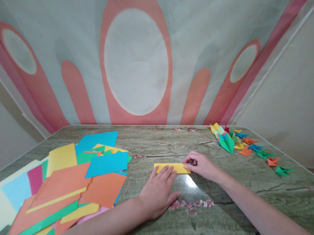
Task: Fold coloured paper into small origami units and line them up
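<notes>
A strip of folded yellow paper (179, 168) lies lengthwise on the table in front of me. My left hand (159, 191) rests on its left part, palm down, with the fingers stretched out flat and pressing on the paper. At the right end, my right hand (200, 165) pinches the strip's edge between thumb and curled fingers. Parts of the strip under the left fingertips are hidden.
Coloured sheets and cut strips, among them an orange sheet (64, 179) and a blue sheet (108, 164), overlap on the left. Several small folded paper figures stand at the back right, near a green paper plane (226, 143). A patterned cloth (136, 60) hangs behind the wood-look table (233, 205).
</notes>
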`<state>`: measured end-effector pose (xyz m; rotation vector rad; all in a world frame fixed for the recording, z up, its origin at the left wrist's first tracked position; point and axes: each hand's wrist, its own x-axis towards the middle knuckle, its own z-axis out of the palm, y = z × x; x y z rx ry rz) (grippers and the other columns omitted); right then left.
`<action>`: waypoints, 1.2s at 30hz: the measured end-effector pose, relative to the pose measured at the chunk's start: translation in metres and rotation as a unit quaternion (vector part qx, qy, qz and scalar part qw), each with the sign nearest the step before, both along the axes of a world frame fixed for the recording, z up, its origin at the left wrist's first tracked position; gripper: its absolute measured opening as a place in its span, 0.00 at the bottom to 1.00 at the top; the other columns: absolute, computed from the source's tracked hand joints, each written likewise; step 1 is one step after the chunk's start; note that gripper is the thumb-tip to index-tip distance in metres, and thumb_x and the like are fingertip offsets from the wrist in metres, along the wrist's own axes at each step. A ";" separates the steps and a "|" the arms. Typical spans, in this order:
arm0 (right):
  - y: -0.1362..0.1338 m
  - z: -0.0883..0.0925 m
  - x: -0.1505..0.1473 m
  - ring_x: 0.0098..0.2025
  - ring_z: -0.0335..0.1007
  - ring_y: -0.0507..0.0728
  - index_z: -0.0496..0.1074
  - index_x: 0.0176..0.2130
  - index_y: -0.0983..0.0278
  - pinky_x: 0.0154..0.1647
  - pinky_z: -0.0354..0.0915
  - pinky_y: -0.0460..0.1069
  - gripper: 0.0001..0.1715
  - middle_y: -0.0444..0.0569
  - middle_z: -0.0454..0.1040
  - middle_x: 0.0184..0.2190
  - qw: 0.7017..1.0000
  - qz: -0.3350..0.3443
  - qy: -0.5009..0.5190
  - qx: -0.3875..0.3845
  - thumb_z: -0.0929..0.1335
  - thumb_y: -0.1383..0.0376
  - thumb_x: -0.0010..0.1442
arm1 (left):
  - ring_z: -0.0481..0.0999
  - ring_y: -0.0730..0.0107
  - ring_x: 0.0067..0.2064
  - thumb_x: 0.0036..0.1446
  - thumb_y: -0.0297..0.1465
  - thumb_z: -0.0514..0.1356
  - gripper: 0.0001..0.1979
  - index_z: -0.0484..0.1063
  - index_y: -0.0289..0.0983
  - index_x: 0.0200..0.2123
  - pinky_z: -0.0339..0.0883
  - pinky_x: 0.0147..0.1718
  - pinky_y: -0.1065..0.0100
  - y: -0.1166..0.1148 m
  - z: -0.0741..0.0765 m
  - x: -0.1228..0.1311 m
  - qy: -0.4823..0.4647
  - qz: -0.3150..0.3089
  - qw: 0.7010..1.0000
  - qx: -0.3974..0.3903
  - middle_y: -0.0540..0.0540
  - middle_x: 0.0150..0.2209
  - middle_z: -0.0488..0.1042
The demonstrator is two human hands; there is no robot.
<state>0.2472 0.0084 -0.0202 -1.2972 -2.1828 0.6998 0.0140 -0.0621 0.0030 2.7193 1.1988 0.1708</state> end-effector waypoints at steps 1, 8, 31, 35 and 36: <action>0.001 -0.001 0.000 0.29 0.61 0.50 0.73 0.32 0.65 0.29 0.58 0.45 0.08 0.45 0.68 0.29 1.000 -0.004 0.000 0.007 0.68 0.63 0.51 | 0.49 0.60 0.62 0.61 0.46 0.39 0.28 0.52 0.37 0.59 0.42 0.59 0.53 0.001 0.000 0.000 -0.005 0.000 1.000 0.001 0.42 0.61 0.54; 0.001 -0.002 0.000 0.29 0.61 0.51 0.73 0.32 0.64 0.30 0.58 0.45 0.08 0.45 0.68 0.29 1.000 -0.010 0.000 0.015 0.68 0.63 0.51 | 0.56 0.59 0.59 0.61 0.43 0.45 0.25 0.57 0.36 0.56 0.48 0.58 0.56 0.007 0.001 -0.003 -0.011 0.009 1.000 0.013 0.41 0.58 0.59; -0.045 0.022 -0.041 0.45 0.61 0.56 0.73 0.40 0.61 0.50 0.51 0.56 0.12 0.48 0.73 0.39 0.965 0.082 -0.127 0.214 0.63 0.70 0.57 | 0.62 0.61 0.55 0.61 0.39 0.47 0.19 0.61 0.39 0.53 0.55 0.54 0.59 0.018 0.006 -0.011 0.012 -0.013 0.998 0.053 0.43 0.53 0.65; -0.047 0.017 -0.045 0.43 0.63 0.55 0.71 0.43 0.63 0.46 0.54 0.52 0.14 0.50 0.72 0.40 0.958 0.105 -0.168 0.209 0.61 0.70 0.58 | 0.63 0.61 0.54 0.61 0.39 0.46 0.20 0.62 0.37 0.52 0.55 0.54 0.60 0.019 0.006 -0.011 0.009 -0.010 0.999 0.050 0.42 0.53 0.65; -0.047 0.016 -0.045 0.43 0.63 0.55 0.71 0.43 0.63 0.46 0.54 0.52 0.14 0.50 0.72 0.40 0.956 0.107 -0.177 0.209 0.61 0.70 0.59 | 0.63 0.61 0.54 0.61 0.39 0.46 0.20 0.61 0.37 0.53 0.55 0.54 0.60 0.019 0.006 -0.011 0.011 -0.010 0.999 0.052 0.42 0.53 0.65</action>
